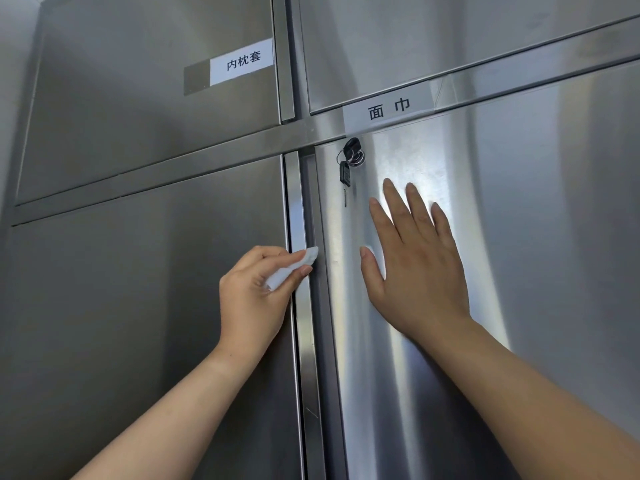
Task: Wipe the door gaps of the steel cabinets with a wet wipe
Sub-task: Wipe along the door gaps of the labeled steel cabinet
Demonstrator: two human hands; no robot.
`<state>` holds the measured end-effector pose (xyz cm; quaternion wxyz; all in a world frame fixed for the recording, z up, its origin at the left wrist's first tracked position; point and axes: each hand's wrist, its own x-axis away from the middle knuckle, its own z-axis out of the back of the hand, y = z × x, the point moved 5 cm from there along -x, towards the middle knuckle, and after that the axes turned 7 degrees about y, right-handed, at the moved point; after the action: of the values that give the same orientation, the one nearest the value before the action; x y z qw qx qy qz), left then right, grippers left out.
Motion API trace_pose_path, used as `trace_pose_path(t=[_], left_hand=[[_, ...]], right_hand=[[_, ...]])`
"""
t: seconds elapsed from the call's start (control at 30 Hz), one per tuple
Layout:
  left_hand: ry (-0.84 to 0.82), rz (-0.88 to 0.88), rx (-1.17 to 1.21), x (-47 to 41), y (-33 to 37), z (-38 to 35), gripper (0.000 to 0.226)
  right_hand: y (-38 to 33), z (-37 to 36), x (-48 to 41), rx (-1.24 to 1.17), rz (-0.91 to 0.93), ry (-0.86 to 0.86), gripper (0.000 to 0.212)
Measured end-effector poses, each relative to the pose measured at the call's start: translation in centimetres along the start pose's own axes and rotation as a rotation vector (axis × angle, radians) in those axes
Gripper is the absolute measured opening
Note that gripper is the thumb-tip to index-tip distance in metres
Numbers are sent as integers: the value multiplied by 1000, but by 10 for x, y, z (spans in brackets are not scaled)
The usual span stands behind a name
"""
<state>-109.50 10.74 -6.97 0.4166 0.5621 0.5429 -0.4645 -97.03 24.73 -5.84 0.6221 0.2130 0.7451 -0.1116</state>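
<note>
Brushed steel cabinets [138, 306] fill the view, and at the left edge of the lower right door [536, 237] the left hand [252, 292] pinches a wet wipe [304, 257] between thumb and forefinger, its tip in the vertical door gap [310, 202]. The right hand [415, 271] lies flat on that door, fingers spread. The risk, I'd say: swept upward, the wipe could snag the keys [346, 171] hanging near the door's top left corner, and it's small, white and folded, with little showing.

Left hand [252, 296], forearm raised, pinches a folded wet wipe [308, 255] against the door gap [320, 341]; right hand [419, 271] lies flat, fingers spread straight, just right of that gap.
</note>
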Motion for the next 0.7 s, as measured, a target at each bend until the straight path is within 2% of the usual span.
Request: trace_pose_path(t=[0.43, 0.57, 0.7], left_hand=[[-24, 47, 41, 20, 0, 3, 16], [-82, -27, -12, 19, -1, 5, 17], [-59, -90, -69, 2, 1, -3, 14]], right_hand=[[0, 1, 0, 1, 2, -5, 57], [0, 0, 0, 5, 5, -4, 56], [0, 0, -1, 2, 2, -4, 57]])
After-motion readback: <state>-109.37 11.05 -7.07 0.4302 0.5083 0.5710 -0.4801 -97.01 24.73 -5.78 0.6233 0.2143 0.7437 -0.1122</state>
